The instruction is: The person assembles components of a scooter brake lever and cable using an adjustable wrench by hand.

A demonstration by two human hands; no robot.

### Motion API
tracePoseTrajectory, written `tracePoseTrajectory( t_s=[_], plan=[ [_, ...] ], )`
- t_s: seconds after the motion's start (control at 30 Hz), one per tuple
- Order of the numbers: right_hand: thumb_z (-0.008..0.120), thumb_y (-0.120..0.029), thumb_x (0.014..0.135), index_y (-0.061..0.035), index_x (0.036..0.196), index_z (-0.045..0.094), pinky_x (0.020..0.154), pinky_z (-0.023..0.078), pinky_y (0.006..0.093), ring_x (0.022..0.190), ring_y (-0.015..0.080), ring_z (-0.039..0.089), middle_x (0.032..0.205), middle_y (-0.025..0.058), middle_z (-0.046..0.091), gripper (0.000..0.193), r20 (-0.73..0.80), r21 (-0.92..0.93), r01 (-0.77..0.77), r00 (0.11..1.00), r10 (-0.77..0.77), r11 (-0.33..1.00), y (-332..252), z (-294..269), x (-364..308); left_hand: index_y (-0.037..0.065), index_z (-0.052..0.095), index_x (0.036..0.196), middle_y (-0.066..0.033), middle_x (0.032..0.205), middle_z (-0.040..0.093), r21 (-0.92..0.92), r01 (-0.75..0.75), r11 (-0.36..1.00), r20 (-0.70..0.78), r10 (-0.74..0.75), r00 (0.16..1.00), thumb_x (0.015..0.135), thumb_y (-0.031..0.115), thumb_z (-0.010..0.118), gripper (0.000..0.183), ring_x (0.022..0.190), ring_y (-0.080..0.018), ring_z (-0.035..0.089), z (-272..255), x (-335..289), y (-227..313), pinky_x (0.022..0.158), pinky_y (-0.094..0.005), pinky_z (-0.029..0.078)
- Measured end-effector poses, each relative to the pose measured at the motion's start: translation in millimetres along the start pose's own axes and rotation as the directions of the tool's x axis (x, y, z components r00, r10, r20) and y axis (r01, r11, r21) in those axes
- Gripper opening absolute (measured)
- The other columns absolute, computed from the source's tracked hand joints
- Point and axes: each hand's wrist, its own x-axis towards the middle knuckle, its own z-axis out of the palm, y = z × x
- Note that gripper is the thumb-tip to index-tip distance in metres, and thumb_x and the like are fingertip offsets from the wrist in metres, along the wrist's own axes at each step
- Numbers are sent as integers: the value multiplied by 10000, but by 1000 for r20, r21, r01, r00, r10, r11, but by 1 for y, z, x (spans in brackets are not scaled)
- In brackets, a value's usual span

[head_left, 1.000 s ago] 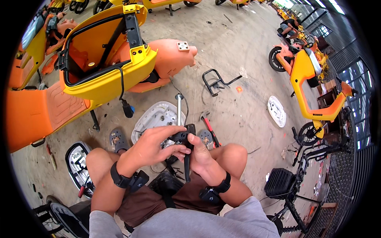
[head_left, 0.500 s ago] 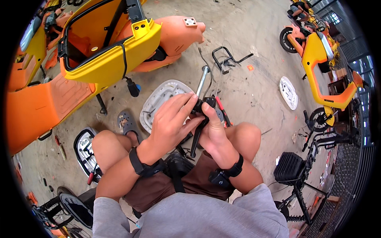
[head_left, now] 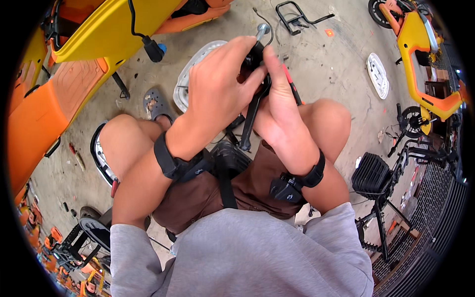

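Black tapered lever (head_left: 251,121) points back toward the brown cloth shorts (head_left: 195,203). From my remote seat I see the yellow-and-orange scooter body (head_left: 123,24) at upper left, then the white plastic shell (head_left: 183,83) partly hidden by the left hand (head_left: 217,86). That hand and the right hand (head_left: 282,94) close around the lever's upper end, though I can't make out the exact contact. A silver rod (head_left: 261,30) protrudes beyond them.

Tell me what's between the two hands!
In the head view, a black lever lies between the left hand and the right hand, pointing toward the brown shorts.
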Motion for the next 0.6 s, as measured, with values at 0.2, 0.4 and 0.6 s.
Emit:
tracePoseTrajectory(
  t_s=[0.2, 0.4, 0.6],
  plan=[
    [544, -556, 933, -135, 1101, 642, 800, 479, 317, 929, 139, 607, 1019, 10, 667, 464, 9, 47, -41, 999, 41, 998, -4, -1, -1, 13, 683, 1069, -124, 817, 701, -28, 27, 999, -50, -29, 998, 778, 114, 770, 320, 673, -180, 671, 12, 2, -6, 634, -282, 528],
    [545, -483, 956, -145, 1144, 629, 837, 449, 336, 965, 142, 592, 1067, 24, 666, 396, -54, 44, -32, 998, 35, 998, -5, 3, -1, -2, 681, 1081, -127, 839, 704, -11, 24, 1000, -44, -25, 999, 791, 122, 757, 324, 675, -187, 671, 13, 2, -4, 627, -285, 529],
    [588, -437, 952, -133, 1148, 617, 851, 454, 348, 998, 153, 598, 1080, 41, 670, 363, -47, 59, -22, 999, 25, 998, -6, 5, -2, -13, 676, 1095, -134, 860, 706, -18, 31, 999, -41, -32, 999, 803, 103, 751, 323, 674, -188, 668, 13, 1, -6, 635, -281, 535]
  ],
)
